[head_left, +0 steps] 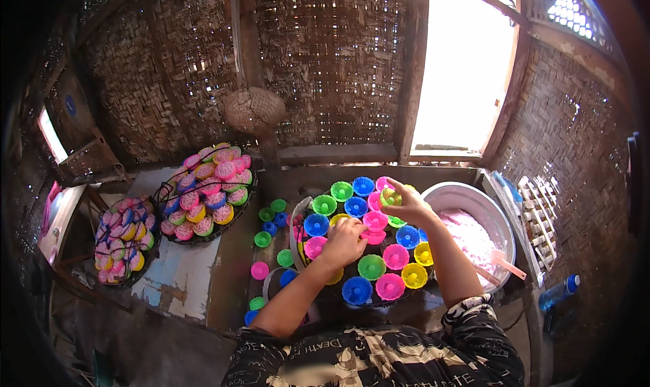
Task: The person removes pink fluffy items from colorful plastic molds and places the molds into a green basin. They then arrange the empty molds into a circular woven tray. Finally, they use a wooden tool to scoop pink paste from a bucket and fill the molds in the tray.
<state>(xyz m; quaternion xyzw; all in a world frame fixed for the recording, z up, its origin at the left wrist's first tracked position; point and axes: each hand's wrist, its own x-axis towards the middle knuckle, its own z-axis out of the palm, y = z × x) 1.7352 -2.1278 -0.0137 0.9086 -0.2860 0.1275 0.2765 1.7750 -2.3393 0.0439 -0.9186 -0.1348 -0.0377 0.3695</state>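
Many small fluted plastic cup moulds in pink, blue, green and yellow stand close together in front of me, among them a blue mould [357,291] and a green mould [371,267]. My right hand [411,207] is at the far right of this group, thumb and fingers spread around a yellow-green mould [390,197]. Lower and to the left, my left hand [344,242] bends over the moulds. Its curled fingers reach the rim of a pink mould [372,237]; the palm hides part of it and the fingertips are partly covered.
At the right, a large white basin [501,218] holds pink-white shreds and a pink-handled tool [508,265]. Two round trays of filled moulds [206,190] stand left. Loose moulds [263,239] lie beside the group. A blue bottle [560,293] is far right.
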